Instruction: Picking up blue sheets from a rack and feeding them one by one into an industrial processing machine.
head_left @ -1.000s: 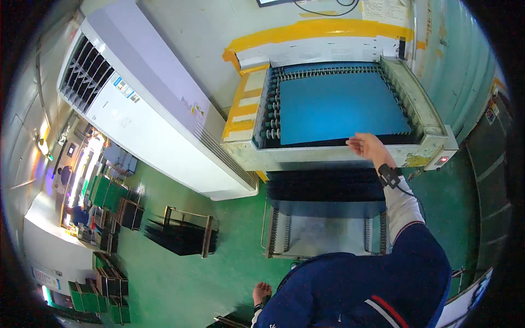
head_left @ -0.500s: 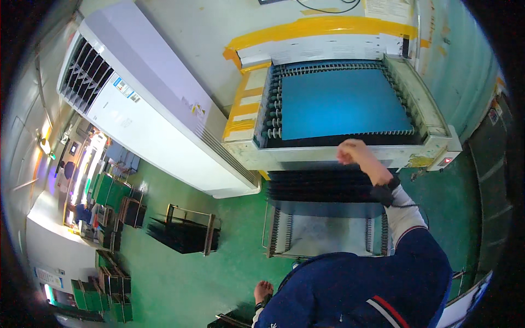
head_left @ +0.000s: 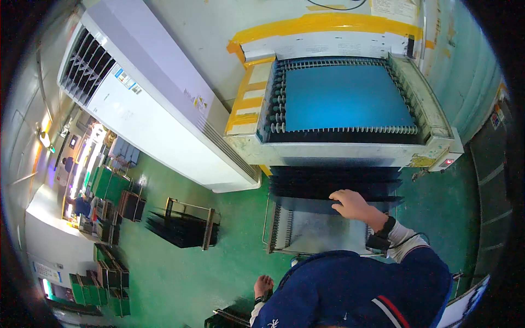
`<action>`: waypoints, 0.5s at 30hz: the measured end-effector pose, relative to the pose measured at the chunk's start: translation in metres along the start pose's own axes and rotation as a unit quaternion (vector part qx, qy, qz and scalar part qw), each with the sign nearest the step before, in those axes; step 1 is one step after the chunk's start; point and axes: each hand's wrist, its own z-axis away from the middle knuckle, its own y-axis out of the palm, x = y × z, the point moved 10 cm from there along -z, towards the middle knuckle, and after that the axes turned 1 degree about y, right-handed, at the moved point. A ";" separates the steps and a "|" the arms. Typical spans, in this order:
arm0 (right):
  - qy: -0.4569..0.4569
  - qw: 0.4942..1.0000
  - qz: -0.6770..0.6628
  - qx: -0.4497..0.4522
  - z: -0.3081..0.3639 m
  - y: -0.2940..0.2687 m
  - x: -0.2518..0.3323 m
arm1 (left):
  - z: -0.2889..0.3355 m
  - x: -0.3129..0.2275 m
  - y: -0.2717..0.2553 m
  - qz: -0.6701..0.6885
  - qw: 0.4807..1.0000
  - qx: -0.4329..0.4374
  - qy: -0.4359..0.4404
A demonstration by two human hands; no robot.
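My right hand is at the top edge of the nearest dark panel in a wire rack. Its thumb and fingers are apart, with the fingers by the panel's upper edge; whether they press on it I cannot tell. Behind that one, several more thin dark panels stand close together. Low beside my body, my left hand has its fingers curled in, and nothing shows in it. A blue sheet lies flat on the rollers of a conveyor machine beyond the rack.
A tall white air conditioner stands left of the machine. On the green floor is another rack of dark panels, and part of a third shows at the lower edge. More racks with green panels stand at far left.
My right hand has come down from the machine's front edge to the nearest dark panel in the rack. The blue sheet still lies on the rollers.
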 end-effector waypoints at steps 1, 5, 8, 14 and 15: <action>0.001 1.000 0.010 0.000 0.002 0.002 0.000 | 0.000 0.000 0.000 0.006 1.000 -0.009 -0.008; 0.042 0.992 0.105 0.056 0.005 0.022 -0.016 | 0.001 -0.002 0.006 -0.085 0.996 -0.032 -0.019; 0.081 0.982 0.160 0.057 0.007 0.037 -0.032 | 0.001 -0.007 0.011 -0.132 0.991 -0.011 -0.021; 0.142 0.968 0.200 0.053 0.004 0.050 -0.061 | -0.022 0.000 -0.006 0.063 0.992 0.092 -0.057; 0.148 0.968 0.196 0.057 0.000 0.046 -0.060 | -0.019 -0.001 0.000 0.062 0.983 0.159 -0.066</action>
